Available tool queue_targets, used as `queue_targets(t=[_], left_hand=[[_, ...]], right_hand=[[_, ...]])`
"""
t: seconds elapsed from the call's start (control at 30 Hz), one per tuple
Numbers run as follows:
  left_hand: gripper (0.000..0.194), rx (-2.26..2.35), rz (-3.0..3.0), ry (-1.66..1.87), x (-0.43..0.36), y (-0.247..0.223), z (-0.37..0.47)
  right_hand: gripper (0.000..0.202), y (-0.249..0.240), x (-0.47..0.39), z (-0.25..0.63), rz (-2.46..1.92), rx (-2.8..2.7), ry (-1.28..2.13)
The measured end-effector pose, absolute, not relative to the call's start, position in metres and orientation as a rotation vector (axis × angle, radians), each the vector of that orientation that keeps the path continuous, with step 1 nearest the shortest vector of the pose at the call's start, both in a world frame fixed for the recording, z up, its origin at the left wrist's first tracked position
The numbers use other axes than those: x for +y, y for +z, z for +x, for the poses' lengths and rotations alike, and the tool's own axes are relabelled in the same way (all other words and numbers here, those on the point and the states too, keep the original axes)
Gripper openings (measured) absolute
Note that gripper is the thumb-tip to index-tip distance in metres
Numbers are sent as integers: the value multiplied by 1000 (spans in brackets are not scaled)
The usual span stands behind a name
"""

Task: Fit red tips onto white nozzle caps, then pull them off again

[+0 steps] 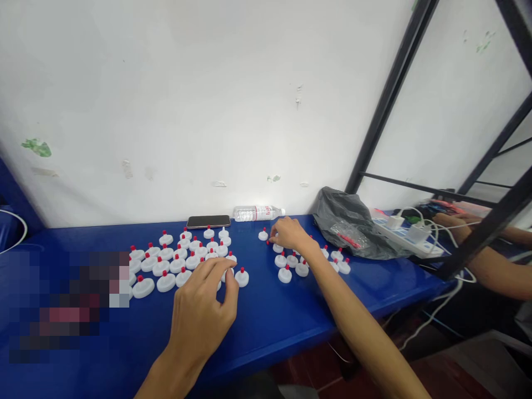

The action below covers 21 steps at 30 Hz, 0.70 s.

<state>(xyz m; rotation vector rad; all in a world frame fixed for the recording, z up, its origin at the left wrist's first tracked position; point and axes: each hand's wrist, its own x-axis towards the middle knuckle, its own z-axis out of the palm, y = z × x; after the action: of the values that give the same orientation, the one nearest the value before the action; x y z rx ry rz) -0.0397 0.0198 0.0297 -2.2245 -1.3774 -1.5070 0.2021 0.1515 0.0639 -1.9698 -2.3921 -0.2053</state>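
Head view: so a blue table (270, 310) is seen pushed up against a white wall, with loads of white round nozzle caps with red tips (166, 281) stood on it in two bunches. The bigger bunch is spread on the left side, the smaller one on the right, partly covered by the right forearm. One nozzle cap with a white tip (224, 233) can be spotted at the back of the left bunch.

The left hand (203, 299) is held half-curled over the near right edge of the big bunch, thumb and index bent toward each other by a cap; whether it's actually gripped can't be told. The right hand (288, 233) is reached out to the back of the small bunch, fingers bent down, with a tiny red piece (268, 242) right at the fingertips. Can't be told if that's pinched or just lying there.

Container-wise: a crumpled black plastic bag (338, 208) is sat at the right, with a small clear plastic bag (341, 228) on its front, and small red pieces (349, 240) can be seen in the clear one. A clear plastic bottle (249, 213) is laid on its side by the wall, contents hard to make out, next to a smartphone (208, 222).
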Motion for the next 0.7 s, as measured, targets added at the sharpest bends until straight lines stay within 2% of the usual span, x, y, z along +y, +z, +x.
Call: queue_targets(t=[0.17, 0.3, 0.4, 0.57, 0.7], left_hand=[[22, -1378, -2237, -1496, 19, 29, -40], [21, -1372, -2233, -1497, 19, 30, -41], [21, -1358, -2240, -1492, 19, 30, -40], [21, -1361, -2245, -1480, 20, 28, -39], [22, -1336, -2250, -1485, 20, 27, -39]], right_hand=[[31, 60, 154, 201, -1991, -2379, -211], [20, 64, 153, 202, -1911, -2332, -184], [14, 67, 150, 199, -1775, -2296, -136], [26, 68, 145, 178, -1479, -2330, -69], [25, 67, 143, 150, -1323, -2383, -63]])
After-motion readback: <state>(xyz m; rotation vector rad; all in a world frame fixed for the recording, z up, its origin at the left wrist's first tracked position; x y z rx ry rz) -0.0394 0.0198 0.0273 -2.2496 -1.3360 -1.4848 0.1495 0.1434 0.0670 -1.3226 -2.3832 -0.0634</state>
